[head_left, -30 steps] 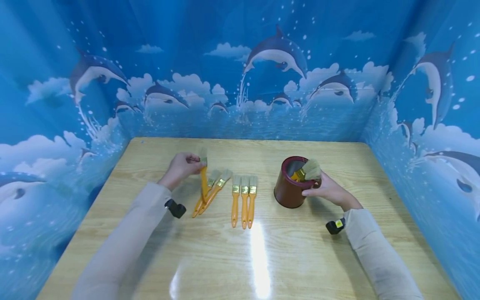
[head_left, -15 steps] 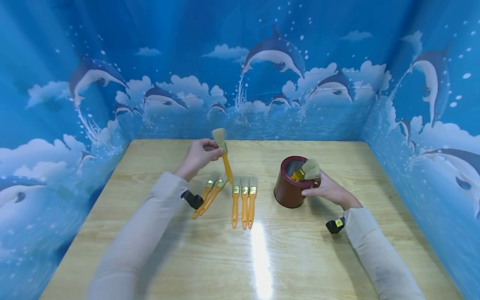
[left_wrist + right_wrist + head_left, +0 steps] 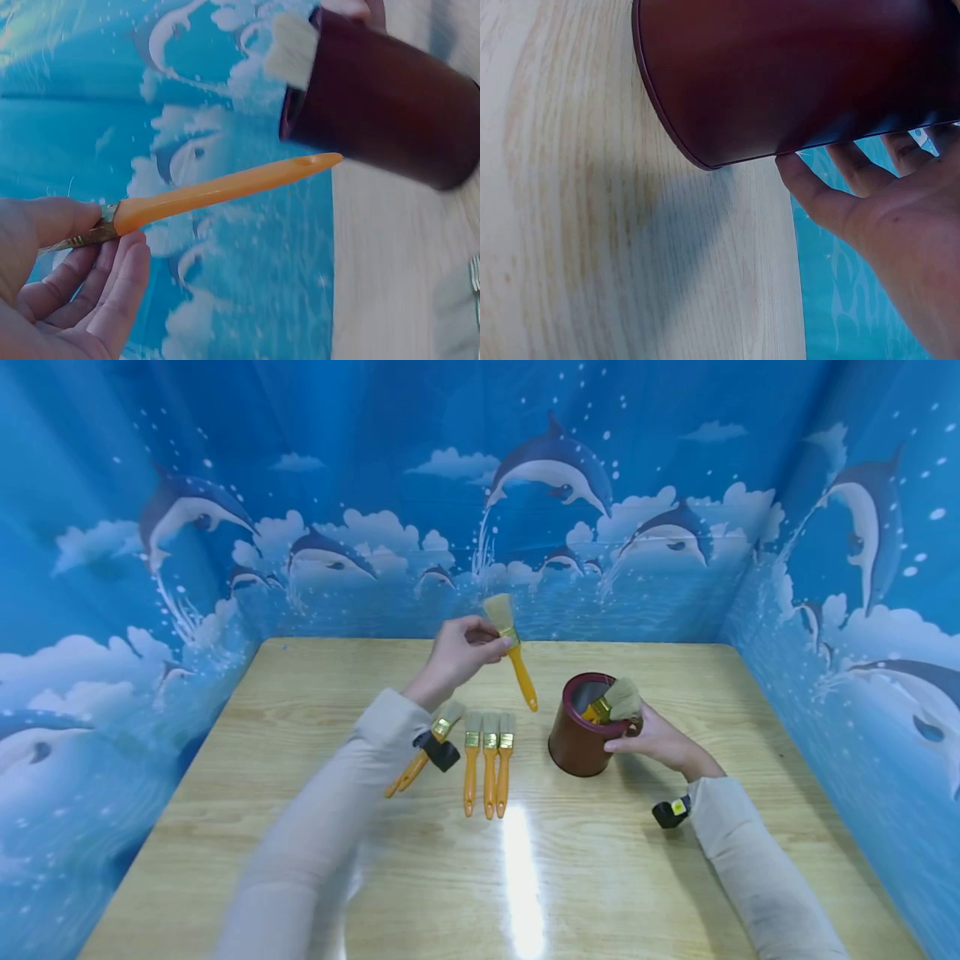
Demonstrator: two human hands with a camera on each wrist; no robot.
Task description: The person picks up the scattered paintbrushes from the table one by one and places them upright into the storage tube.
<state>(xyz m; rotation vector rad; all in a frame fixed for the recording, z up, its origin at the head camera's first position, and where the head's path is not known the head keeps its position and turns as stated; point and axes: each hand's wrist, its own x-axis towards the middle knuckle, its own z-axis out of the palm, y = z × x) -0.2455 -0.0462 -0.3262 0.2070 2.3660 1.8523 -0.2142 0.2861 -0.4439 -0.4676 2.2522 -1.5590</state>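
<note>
My left hand (image 3: 457, 656) pinches a paintbrush (image 3: 522, 678) at its metal collar, above the table's back part. The pale bristles point up and the orange handle slants down toward the cup. In the left wrist view the thumb lies on one side of the collar (image 3: 107, 223). A brown cup (image 3: 576, 745) with a dark red rim stands upright, and a paintbrush (image 3: 622, 700) leans in it with bristles over the right rim. My right hand (image 3: 663, 743) holds the cup's right side, thumb in front. Fingers (image 3: 810, 191) meet its wall in the right wrist view.
Three paintbrushes (image 3: 489, 768) lie side by side in the middle of the wooden table (image 3: 420, 877). To their left, more paintbrushes (image 3: 420, 768) lie slanted, partly hidden by my left wrist camera (image 3: 437, 752). A blue dolphin-print curtain (image 3: 420, 527) encloses the table's back and sides.
My left hand has lifted one paintbrush off the slanted group and carried it up and to the right, toward the cup. The right hand and the cup have stayed in place.
</note>
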